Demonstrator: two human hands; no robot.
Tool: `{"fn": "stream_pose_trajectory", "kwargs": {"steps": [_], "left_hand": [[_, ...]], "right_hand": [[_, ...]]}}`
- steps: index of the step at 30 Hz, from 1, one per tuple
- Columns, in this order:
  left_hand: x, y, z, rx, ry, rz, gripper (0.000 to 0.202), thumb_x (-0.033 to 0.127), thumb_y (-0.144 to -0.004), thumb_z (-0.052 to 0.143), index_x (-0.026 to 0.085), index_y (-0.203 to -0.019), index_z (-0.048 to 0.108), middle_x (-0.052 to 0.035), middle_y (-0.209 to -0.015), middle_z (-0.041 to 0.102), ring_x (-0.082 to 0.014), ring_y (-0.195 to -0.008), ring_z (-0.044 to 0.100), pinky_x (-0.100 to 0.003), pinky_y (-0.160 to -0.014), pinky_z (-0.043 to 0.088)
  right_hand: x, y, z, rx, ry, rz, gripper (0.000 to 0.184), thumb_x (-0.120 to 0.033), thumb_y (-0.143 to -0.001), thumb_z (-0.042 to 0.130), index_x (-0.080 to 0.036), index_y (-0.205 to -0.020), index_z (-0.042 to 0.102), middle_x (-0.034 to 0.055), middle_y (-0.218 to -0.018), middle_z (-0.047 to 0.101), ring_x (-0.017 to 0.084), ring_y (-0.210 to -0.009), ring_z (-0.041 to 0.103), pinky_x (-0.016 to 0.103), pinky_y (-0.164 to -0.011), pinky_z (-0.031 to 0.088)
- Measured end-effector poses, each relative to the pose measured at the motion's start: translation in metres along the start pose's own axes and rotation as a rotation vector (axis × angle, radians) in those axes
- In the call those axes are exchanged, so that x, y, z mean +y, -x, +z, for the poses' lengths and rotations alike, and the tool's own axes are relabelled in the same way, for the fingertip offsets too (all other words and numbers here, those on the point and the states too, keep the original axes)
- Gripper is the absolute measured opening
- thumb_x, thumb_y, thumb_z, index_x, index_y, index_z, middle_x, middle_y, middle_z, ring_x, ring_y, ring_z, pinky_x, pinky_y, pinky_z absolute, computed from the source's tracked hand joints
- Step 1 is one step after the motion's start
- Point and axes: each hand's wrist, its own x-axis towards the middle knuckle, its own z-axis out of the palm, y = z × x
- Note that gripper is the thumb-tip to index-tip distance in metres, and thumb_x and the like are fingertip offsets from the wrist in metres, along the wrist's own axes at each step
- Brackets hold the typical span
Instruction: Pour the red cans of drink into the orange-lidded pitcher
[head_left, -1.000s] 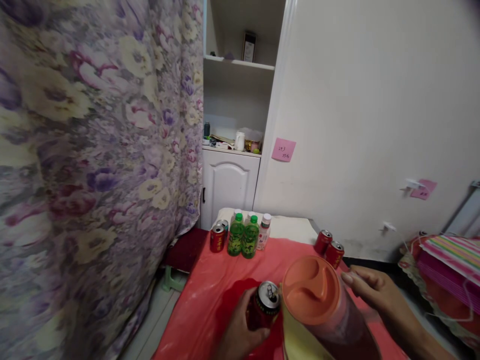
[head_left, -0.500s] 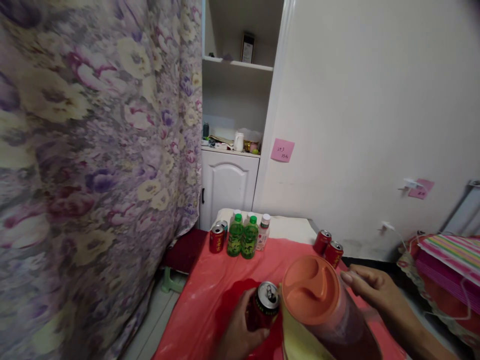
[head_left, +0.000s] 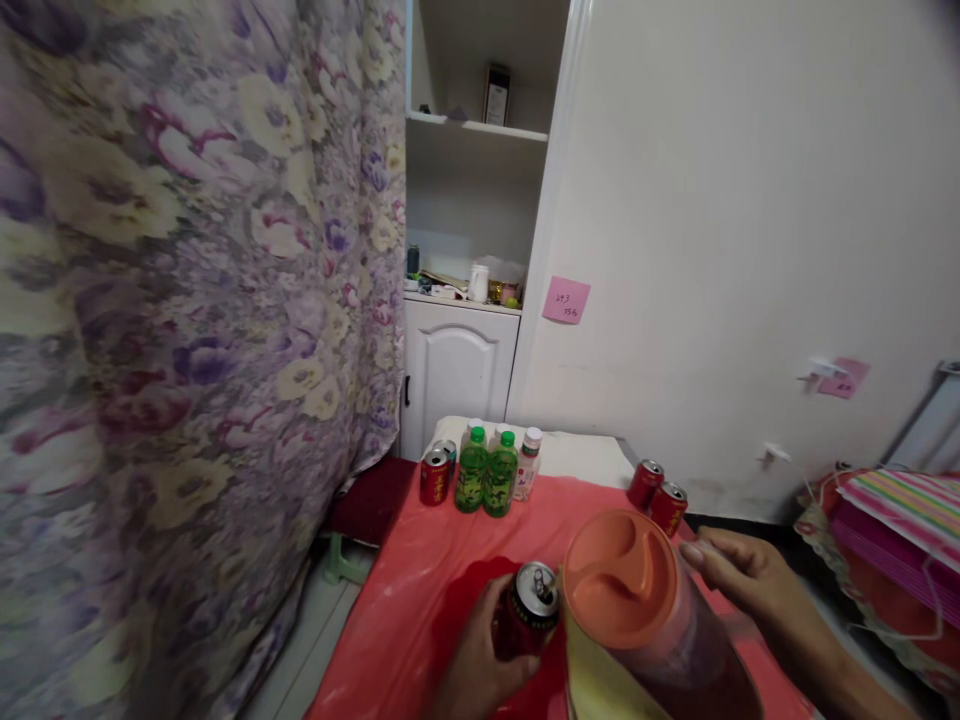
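My left hand point(head_left: 476, 655) is wrapped round a dark red drink can point(head_left: 525, 615). The can's silver top faces up and its pull tab is raised. Just right of the can is a clear pitcher point(head_left: 701, 650) with an orange lid point(head_left: 621, 580) and dark contents. My right hand point(head_left: 739, 565) is curled at the pitcher's right side, by its handle; the grip itself is partly hidden. A pale yellow thing point(head_left: 600, 675) shows beside and below the lid, its kind unclear.
Green-capped bottles point(head_left: 499, 480), a pink-labelled bottle point(head_left: 527, 465) and a red can point(head_left: 434, 478) stand at the back left of the red-covered table point(head_left: 405, 590). Two red cans point(head_left: 667, 508) stand back right. A floral curtain point(head_left: 202, 350) hangs at left; striped and magenta items point(head_left: 892, 540) lie at right.
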Motion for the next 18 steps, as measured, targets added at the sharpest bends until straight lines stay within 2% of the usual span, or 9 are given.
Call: {"fn": "stream_pose_trajectory", "kwargs": {"steps": [4,12,18], "left_hand": [[0.0006,0.0007,0.0003,0.024,-0.029,-0.012,0.077,0.017,-0.059,0.076,0.022,-0.133,0.055,-0.0150,-0.138,0.068,-0.0384,-0.137,0.058,-0.052,-0.118,0.041],[-0.0068,-0.0008,-0.0039,0.030,-0.053,0.014,0.079,0.021,-0.060,0.081,0.022,-0.135,0.056,-0.0156,-0.144,0.065,-0.0390,-0.139,0.056,-0.053,-0.121,0.038],[-0.0061,-0.0011,-0.0029,0.035,-0.038,0.010,0.079,0.023,-0.058,0.081,0.022,-0.134,0.056,-0.0170,-0.142,0.066,-0.0395,-0.137,0.058,-0.053,-0.120,0.040]], "right_hand": [[-0.0023,0.0005,0.0003,0.007,-0.011,0.007,0.056,-0.069,-0.082,0.063,-0.026,-0.063,0.032,-0.0043,-0.069,0.023,0.016,-0.069,0.021,0.032,-0.064,0.018],[-0.0056,0.0015,0.0013,0.019,0.000,0.002,0.055,-0.067,-0.082,0.062,-0.026,-0.063,0.032,-0.0043,-0.069,0.023,0.016,-0.068,0.022,0.032,-0.063,0.018],[-0.0082,0.0005,0.0006,0.022,0.015,-0.008,0.058,-0.070,-0.079,0.064,-0.025,-0.060,0.033,-0.0044,-0.067,0.024,0.015,-0.067,0.023,0.031,-0.060,0.021]]}}
